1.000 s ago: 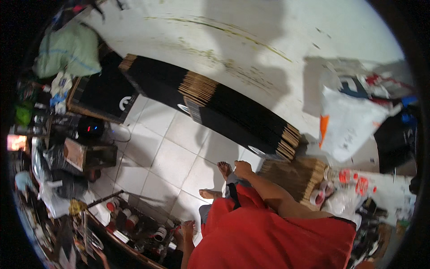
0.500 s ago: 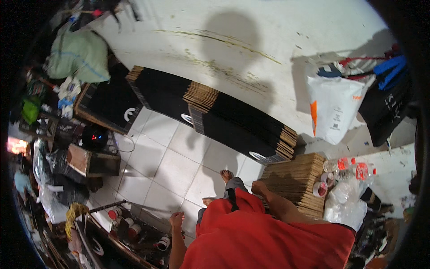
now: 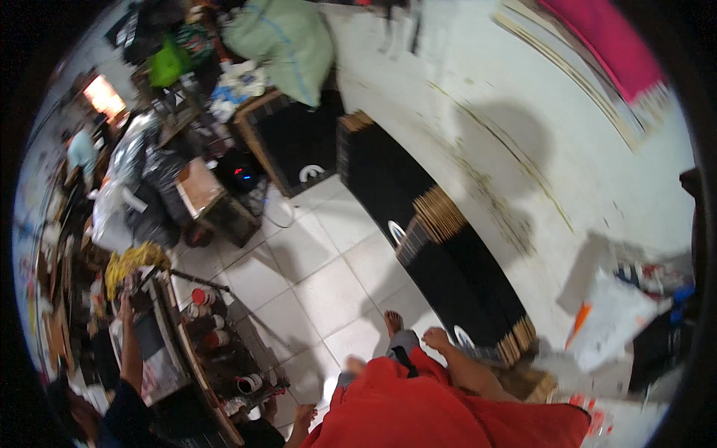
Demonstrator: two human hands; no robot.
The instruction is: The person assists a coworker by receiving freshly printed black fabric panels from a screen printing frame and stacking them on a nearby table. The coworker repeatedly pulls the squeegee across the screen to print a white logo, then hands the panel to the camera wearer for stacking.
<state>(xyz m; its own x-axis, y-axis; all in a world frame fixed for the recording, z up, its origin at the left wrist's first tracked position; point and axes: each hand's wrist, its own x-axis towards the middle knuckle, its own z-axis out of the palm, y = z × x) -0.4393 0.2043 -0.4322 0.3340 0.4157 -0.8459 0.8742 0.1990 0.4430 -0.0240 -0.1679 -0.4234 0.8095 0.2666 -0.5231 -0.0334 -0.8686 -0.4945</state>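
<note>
Head view, sole view.

Item: right hand (image 3: 436, 340), near, fingers loosely curled, nothing visible in it; how fully it closes cannot be told. Half a second earlier it shows beside the brown cardboard stack (image 3: 536, 382); now it appears just left of the near end of the black folded cartons (image 3: 467, 280), no contact evident.

Item: left hand (image 3: 305, 415), near left, small and blurred, no load visible; apart or together, cannot tell. Nearest to it, the rack's white-and-red container (image 3: 249, 384).

Item: black folded cartons, two overlapping groups, on edge along the right wall, on the tiled floor (image 3: 321, 295); arrangement unchanged.

Item: framing, swung leftward. Newly in view: a co-worker's hand (image 3: 125, 308), near left, by a yellow cloth (image 3: 136, 265); a pink item (image 3: 609, 37), far right. White bag (image 3: 612, 317) now sits closer to the right rim; brown stack largely hidden behind the right forearm.

Bearing on the work, as judged: a turn of the body rather than handling; both hands seem unladen, cartons undisturbed.
</note>
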